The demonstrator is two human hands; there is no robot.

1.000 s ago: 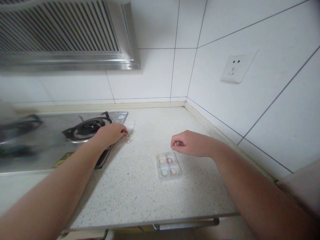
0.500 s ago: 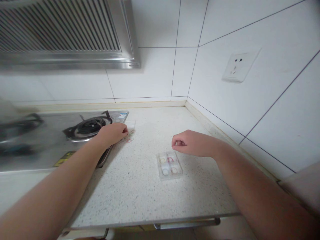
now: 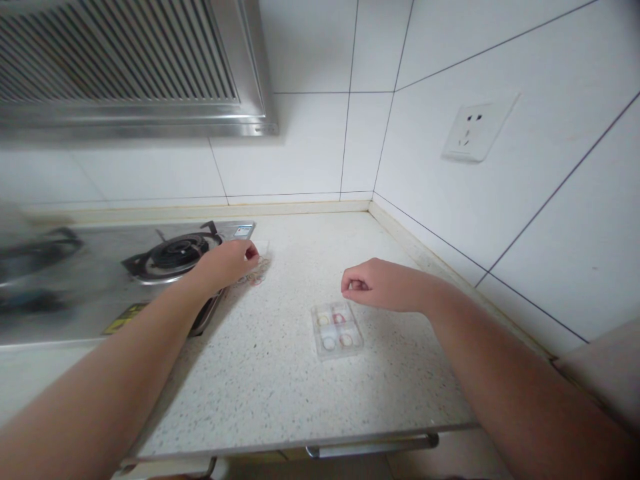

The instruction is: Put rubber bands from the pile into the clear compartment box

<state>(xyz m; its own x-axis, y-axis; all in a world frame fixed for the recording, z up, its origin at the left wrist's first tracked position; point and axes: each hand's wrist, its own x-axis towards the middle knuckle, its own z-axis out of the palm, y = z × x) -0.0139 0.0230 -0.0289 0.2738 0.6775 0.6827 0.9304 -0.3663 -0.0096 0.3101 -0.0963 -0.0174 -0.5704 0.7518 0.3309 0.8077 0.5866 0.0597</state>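
Note:
My left hand reaches to a small heap of thin coloured rings on the speckled counter, beside a clear bag. Its fingers are pinched together at the heap; what they hold is too small to name. My right hand hovers as a loose fist just behind a clear plastic tray with four compartments, each with a small ring in it. Nothing shows inside that fist.
A steel gas hob with a black burner lies left of the heap. A range hood hangs above. White tiled walls meet at the corner, with a wall socket on the right. A drawer handle runs under the counter's front edge.
My left hand has lifted and shifted slightly away from me over the heap of rings. My right hand has stayed in place.

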